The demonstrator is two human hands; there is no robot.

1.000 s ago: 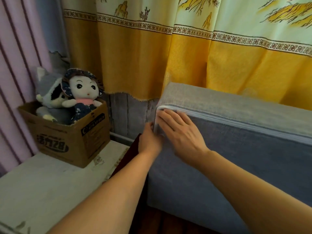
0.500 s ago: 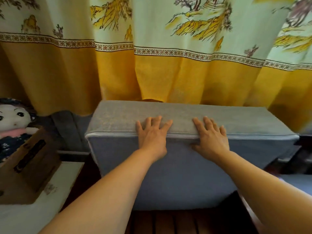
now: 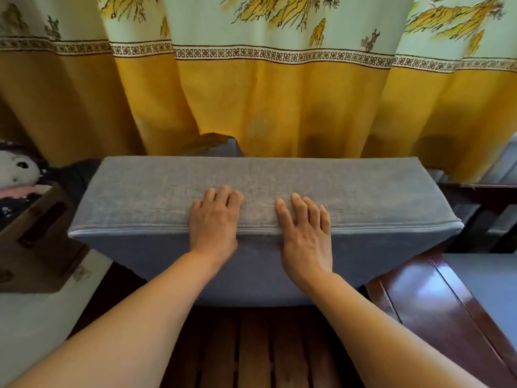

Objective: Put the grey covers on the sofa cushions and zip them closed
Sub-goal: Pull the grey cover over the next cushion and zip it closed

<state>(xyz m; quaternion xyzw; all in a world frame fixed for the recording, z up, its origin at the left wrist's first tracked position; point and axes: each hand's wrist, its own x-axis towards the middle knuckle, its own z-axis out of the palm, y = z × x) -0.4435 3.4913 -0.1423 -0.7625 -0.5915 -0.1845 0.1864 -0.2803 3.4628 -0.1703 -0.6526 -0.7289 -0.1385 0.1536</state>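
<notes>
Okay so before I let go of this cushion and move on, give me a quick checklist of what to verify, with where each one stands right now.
1. Grey cover over the whole cushion: ok, no bare filling shows.
2. Zip shut along the front edge: ok where visible; the stretch under both hands cannot be told.
3. Zip pull tucked at its end: cannot tell.
4. Left hand flat on the edge: ok.
5. Right hand flat on the edge: ok.
6. Cushion clear of the curtain: not ok, the hem hangs right behind it.
</notes>
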